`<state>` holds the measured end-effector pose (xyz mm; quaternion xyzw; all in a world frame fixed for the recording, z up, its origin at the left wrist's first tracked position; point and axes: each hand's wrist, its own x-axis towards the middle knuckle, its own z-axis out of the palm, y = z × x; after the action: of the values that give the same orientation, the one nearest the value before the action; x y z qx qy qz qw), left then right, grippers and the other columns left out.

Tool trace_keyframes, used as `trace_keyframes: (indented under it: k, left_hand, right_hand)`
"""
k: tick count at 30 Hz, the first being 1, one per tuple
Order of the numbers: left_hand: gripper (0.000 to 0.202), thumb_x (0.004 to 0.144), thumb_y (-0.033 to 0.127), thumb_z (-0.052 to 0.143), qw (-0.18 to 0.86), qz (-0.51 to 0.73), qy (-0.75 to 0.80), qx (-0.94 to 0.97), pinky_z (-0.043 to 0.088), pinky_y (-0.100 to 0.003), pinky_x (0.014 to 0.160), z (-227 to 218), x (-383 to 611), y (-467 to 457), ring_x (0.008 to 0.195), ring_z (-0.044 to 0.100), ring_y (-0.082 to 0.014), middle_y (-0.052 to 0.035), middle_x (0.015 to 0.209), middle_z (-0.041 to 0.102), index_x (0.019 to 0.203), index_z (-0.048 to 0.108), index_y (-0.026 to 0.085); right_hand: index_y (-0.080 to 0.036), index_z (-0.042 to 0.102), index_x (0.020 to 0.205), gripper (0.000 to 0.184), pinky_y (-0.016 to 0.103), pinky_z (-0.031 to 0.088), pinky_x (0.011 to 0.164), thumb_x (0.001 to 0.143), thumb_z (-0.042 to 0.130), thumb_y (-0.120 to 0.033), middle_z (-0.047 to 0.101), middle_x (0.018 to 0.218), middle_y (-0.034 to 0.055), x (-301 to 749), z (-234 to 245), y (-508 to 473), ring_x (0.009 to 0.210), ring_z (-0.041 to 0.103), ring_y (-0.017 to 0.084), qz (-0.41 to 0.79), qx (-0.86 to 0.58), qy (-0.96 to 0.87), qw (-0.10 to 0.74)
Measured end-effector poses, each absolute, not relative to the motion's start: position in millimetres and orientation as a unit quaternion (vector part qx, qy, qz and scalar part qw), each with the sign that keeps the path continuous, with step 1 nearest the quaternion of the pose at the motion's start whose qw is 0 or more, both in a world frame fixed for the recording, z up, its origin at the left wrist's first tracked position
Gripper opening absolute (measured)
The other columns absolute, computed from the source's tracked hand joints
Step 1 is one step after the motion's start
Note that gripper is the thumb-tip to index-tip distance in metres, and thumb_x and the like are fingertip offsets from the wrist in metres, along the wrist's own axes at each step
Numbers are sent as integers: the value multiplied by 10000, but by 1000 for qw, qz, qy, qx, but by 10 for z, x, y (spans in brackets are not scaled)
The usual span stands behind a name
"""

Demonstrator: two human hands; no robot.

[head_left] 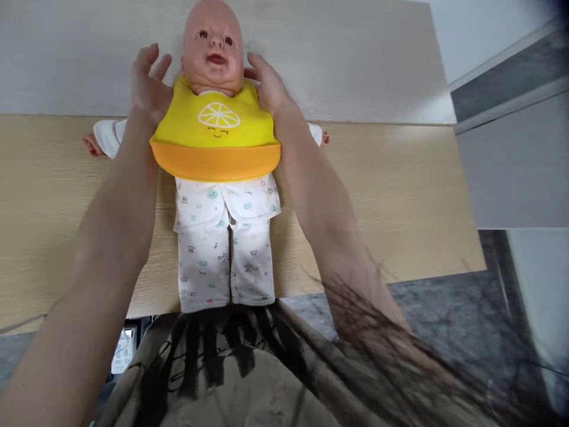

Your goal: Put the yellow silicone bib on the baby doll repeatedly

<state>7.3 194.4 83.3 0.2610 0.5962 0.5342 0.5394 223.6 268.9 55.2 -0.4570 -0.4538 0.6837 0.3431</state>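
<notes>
A baby doll [213, 44] lies on its back with its head at the far side, dressed in white printed clothes [204, 255]. Over its chest spreads a yellow bib [217, 127] with a lemon-slice face and an orange catch pocket along the bottom. My left hand [150, 86] is beside the bib's left shoulder, fingers apart and nothing in them. On the other side, my right hand [269, 83] rests at the bib's right shoulder edge by the doll's neck, its fingers parted. Some right fingertips are hidden near the neck. The doll's arms stretch out sideways beneath my forearms.
The doll lies across a wooden tabletop [391, 196] and a paler grey surface [355, 59] behind it. A grey cabinet [515, 160] stands at the right. Below the table's front edge, a white labelled object [124, 350] shows at lower left. Loose hair strands cross the lower right.
</notes>
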Motion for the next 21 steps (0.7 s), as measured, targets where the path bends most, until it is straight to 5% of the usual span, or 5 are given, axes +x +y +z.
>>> trace_keyframes:
  k: [4, 13, 21]
  left_hand:
    - [483, 1165, 481, 164, 560, 550, 559, 269, 522, -458, 1040, 752, 67, 1841, 1028, 626, -159, -27, 957, 720, 1038, 550, 220]
    - [602, 1108, 429, 90, 578, 569, 483, 328, 480, -337, 999, 567, 112, 1548, 859, 632, -133, 26, 1143, 802, 1434, 552, 223]
    - [524, 1065, 389, 163, 533, 539, 531, 379, 409, -334, 1035, 457, 147, 1023, 1089, 615, -125, 34, 996, 800, 1255, 637, 272]
  right_hand:
    - [-162, 527, 1099, 466, 226, 550, 868, 1205, 173, -446, 536, 708, -84, 2161, 658, 2454, 757, 594, 55, 739, -444, -354, 362]
    - [-105, 591, 1193, 427, 205, 462, 1057, 1190, 189, -250, 718, 958, -78, 2276, 377, 2167, 985, 618, -22, 736, -344, -303, 498]
    - [-177, 601, 1151, 365, 218, 446, 1079, 1144, 247, -86, 735, 1132, -61, 2366, 426, 1392, 1077, 624, 4, 663, -374, -362, 538]
